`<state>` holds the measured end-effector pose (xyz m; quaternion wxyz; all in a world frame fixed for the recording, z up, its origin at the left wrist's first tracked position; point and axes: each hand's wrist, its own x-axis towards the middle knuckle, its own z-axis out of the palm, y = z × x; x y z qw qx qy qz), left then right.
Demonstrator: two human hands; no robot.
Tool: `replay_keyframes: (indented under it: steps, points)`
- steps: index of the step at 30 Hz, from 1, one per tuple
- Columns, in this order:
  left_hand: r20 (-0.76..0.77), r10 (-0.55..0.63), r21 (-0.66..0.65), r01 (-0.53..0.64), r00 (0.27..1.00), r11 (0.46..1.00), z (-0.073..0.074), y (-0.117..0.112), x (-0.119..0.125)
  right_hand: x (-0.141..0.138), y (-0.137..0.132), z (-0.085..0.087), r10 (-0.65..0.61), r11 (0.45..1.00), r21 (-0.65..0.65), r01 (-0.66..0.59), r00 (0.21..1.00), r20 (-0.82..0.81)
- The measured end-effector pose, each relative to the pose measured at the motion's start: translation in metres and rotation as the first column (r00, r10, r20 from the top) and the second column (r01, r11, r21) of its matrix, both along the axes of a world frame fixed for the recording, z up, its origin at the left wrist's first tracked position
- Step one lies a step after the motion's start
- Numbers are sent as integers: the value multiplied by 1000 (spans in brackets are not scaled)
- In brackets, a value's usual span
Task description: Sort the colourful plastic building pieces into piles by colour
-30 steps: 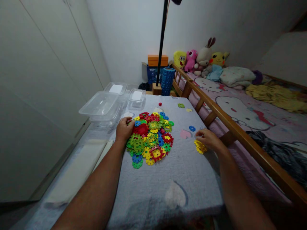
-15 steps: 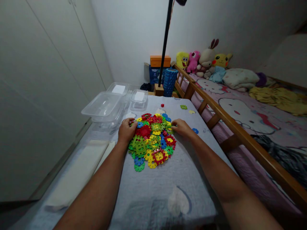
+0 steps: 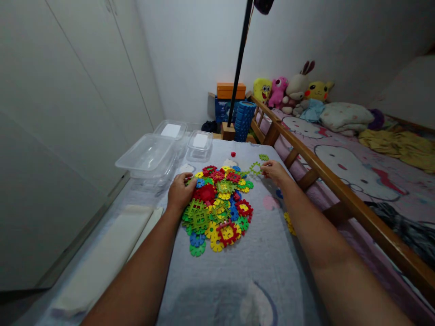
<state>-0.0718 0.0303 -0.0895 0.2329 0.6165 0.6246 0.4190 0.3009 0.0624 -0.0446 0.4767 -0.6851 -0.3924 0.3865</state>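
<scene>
A heap of plastic building pieces (image 3: 217, 213), toothed discs and square frames in red, yellow, green and blue, lies on the cloth-covered table. My left hand (image 3: 181, 190) rests against the heap's left edge, thumb and forefinger apart and bent around the outermost pieces. Its other fingers are partly hidden. Right of the heap, my right hand (image 3: 273, 171) pinches a light green square frame piece (image 3: 255, 168) by its side. Just beyond it lies another green piece (image 3: 263, 157). A small red piece (image 3: 233, 154) sits behind the heap, and a yellow piece (image 3: 288, 222) shows beside my right forearm.
Clear plastic containers (image 3: 146, 154) with lids stand at the back left, a smaller one (image 3: 200, 142) beside them. Folded white cloth (image 3: 105, 253) lies along the left. A wooden bed rail (image 3: 316, 167) borders the right side. A black pole (image 3: 241, 59) rises behind the table.
My right hand has moved from the heap's right edge outward to the right and slightly back, carrying the green square frame piece. My left hand stays at the heap. The view has shifted slightly.
</scene>
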Motion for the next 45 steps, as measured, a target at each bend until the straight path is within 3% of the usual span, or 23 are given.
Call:
replay_keyframes:
  steps: [4, 11, 18, 27, 33, 35, 37, 39, 41, 43, 45]
  points:
    - [-1, 1, -3, -1, 1000, 1000, 2, -1, 0, 16, 24, -6, -282, 959, -1, 284, 952, -120]
    - [-6, 7, -12, -7, 1000, 1000, 3, -2, 0, 31, 53, -16, -461, 887, -56, 458, 875, -150]
    - [-12, 3, -3, -3, 1000, 1000, 3, -1, 0, 35, 67, -21, -526, 849, -68, 523, 828, -194]
    - [-2, 4, 0, -4, 1000, 1000, 3, -1, 0, 32, 63, -22, -509, 860, -32, 510, 850, -133]
    - [2, 1, -1, -1, 1000, 1000, 3, -1, 0, 12, 41, -22, -380, 924, 11, 381, 924, -48]
    - [1, 1, 2, -1, 1000, 1000, 3, -1, 0, 0, 30, -22, -221, 975, 25, 221, 975, 23]
    - [0, 2, 2, -2, 1000, 1000, 3, -1, 0, -13, 20, -21, 37, 999, 13, -40, 981, 188]
    - [1, 3, -2, -3, 1000, 1000, 3, -1, 0, -24, 12, -19, 287, 956, -57, -289, 874, 392]
    - [4, 2, -5, -2, 1000, 1000, 3, -1, 0, -33, 6, -16, 424, 897, -148, -416, 716, 554]
    - [10, 0, -7, 0, 1000, 1000, 2, -1, 0, -37, 4, -15, 470, 864, -218, -453, 573, 671]
    - [17, 1, -10, -1, 1000, 1000, 2, -1, 0, -39, 3, -14, 452, 869, -245, -429, 493, 743]
